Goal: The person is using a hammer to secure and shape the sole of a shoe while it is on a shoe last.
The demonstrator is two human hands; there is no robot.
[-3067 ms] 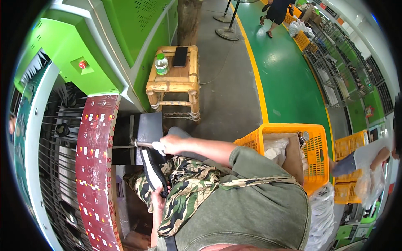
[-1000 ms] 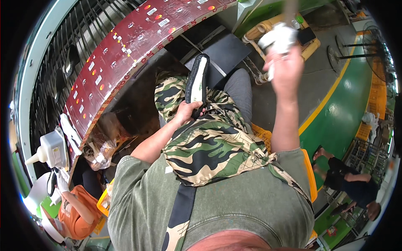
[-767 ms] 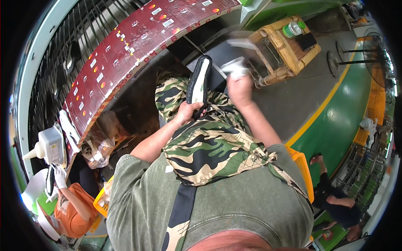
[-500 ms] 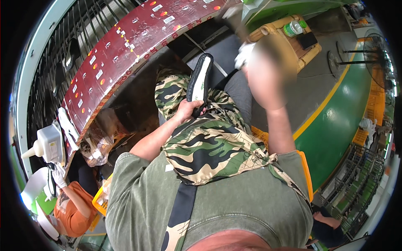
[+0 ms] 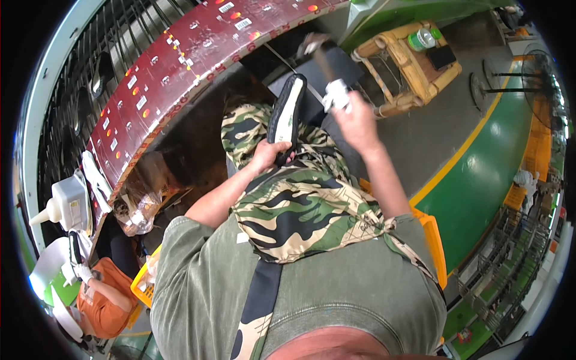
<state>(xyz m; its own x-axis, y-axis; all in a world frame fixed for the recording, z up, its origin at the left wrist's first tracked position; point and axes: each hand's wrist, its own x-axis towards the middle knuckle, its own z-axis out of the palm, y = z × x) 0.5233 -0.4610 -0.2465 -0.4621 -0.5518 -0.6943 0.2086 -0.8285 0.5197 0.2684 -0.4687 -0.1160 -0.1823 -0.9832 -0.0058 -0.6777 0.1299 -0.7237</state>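
My left hand (image 5: 271,155) is closed round the near end of a black shoe (image 5: 289,114), which lies over my lap with a long white face turned up and its far end pointing away. To the right, my right hand (image 5: 359,123) grips the white-wrapped handle of a hammer (image 5: 324,65). The hammer's head, somewhat blurred, is raised beyond the shoe and apart from it. A camouflage apron (image 5: 306,210) covers my lap below the shoe.
A dark red bench (image 5: 162,78) curves along the front left. A bamboo stool (image 5: 414,72) at the far right bears a green-capped bottle (image 5: 423,39) and a dark flat object. A white squeeze bottle (image 5: 69,201) stands at left, near a person in orange (image 5: 107,300). Fans stand far right.
My right hand has come inward and left, with the hammer, from a blurred position farther right. My left hand and the shoe stay almost in place.
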